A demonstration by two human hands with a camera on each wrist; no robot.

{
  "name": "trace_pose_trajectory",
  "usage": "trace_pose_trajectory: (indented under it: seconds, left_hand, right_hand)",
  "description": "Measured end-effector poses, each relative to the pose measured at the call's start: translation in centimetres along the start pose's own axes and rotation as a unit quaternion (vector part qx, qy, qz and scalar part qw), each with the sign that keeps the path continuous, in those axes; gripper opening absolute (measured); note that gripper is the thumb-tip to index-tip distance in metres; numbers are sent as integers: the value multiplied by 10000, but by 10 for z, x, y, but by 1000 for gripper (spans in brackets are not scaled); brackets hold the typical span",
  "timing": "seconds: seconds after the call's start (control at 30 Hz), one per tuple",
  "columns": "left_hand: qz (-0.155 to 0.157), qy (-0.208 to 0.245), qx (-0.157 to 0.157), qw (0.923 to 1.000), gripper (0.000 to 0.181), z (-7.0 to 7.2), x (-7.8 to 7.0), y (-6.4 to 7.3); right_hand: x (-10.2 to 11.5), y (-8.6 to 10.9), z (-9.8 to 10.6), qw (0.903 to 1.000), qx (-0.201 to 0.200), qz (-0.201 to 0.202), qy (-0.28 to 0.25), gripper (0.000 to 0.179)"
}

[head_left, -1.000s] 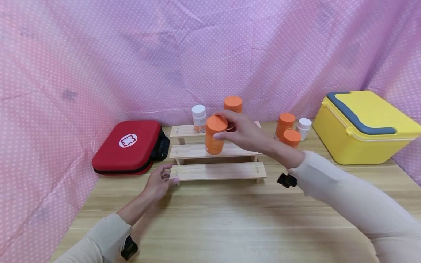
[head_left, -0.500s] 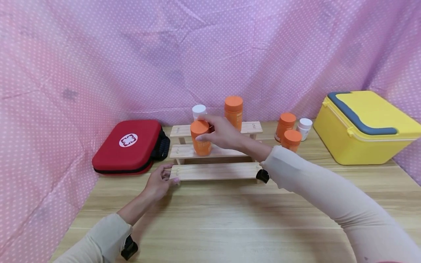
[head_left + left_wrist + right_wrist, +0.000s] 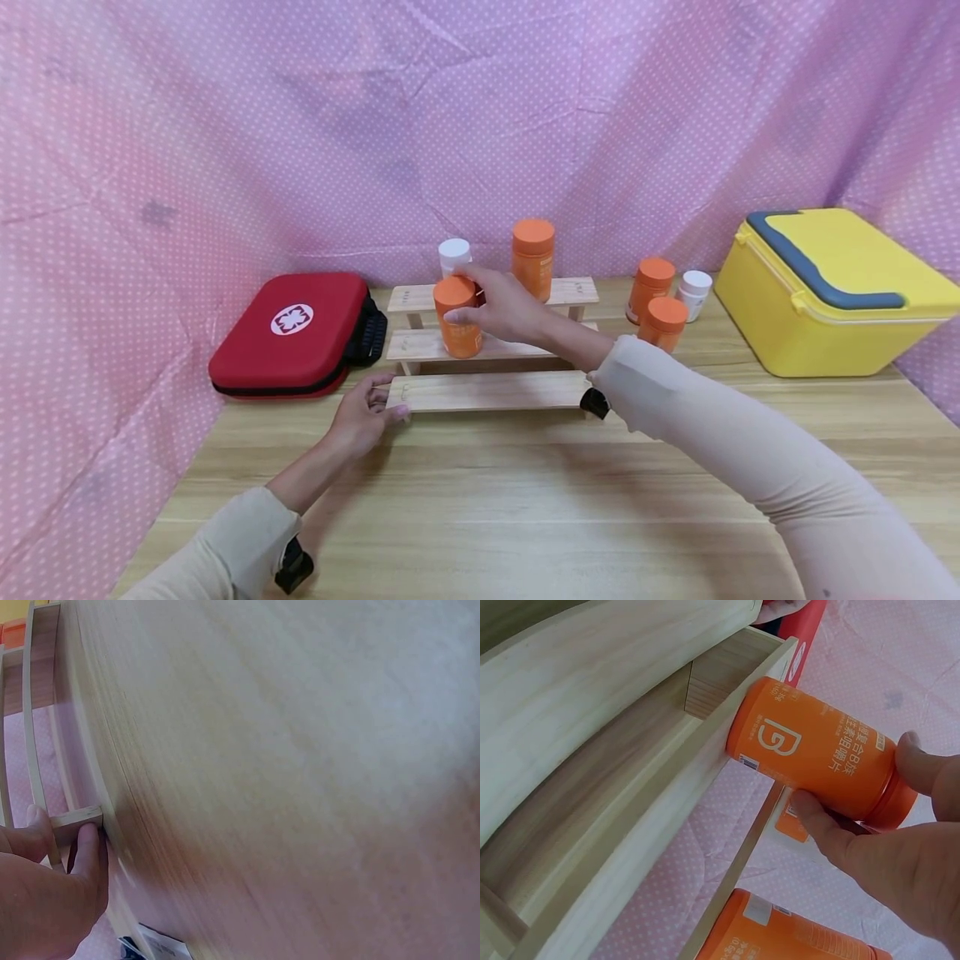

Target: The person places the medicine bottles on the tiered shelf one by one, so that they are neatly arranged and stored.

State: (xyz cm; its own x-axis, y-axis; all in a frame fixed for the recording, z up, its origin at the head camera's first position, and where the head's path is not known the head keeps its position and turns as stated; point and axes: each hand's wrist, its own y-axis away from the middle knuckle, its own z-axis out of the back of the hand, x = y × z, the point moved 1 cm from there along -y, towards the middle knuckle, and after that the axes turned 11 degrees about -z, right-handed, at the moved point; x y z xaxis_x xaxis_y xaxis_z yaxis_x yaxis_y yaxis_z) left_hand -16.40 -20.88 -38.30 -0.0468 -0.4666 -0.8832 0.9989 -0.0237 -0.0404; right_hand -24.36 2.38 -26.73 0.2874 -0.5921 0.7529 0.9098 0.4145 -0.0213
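An orange pill bottle [image 3: 459,331] with an orange lid stands upright on the middle step of a three-step wooden rack [image 3: 491,392]. My right hand [image 3: 510,308] holds this bottle, thumb on one side and fingers on the other. In the right wrist view its printed label [image 3: 810,746] shows, with the base right at the board. My left hand [image 3: 360,419] grips the left end of the rack's lowest step, and the left wrist view shows fingers around its leg [image 3: 79,817]. On the top step stand a white-capped bottle [image 3: 454,252], partly hidden, and another orange bottle [image 3: 533,262].
Right of the rack, two orange bottles [image 3: 651,287] and a small white bottle [image 3: 693,293] stand on the wooden table [image 3: 510,517]. Beyond them sits a yellow box [image 3: 832,308] with a grey handle. A red first-aid case [image 3: 292,333] lies left of the rack.
My right hand has carried the orange bottle left and slightly down onto the left part of the middle step, then barely moved over the last half second. The left hand stays put.
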Motion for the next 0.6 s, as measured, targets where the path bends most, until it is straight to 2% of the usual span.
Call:
trace_pose_trajectory:
  seconds: [0.13,0.27,0.43,0.6]
  left_hand:
    - [88,-47,26,9999,57,0,-2,0]
    - [88,-32,41,9999,57,-1,-2,0]
    - [71,16,19,10000,56,-1,0,-1]
    - [12,-78,1,10000,57,0,2,-1]
  right_hand:
    - [-2,4,3,9996,-36,-116,-254,62]
    - [-2,19,16,9995,-62,-121,-297,69]
    - [-10,53,39,9993,-192,232,-242,61]
    - [-35,92,61,9983,-492,319,3,58]
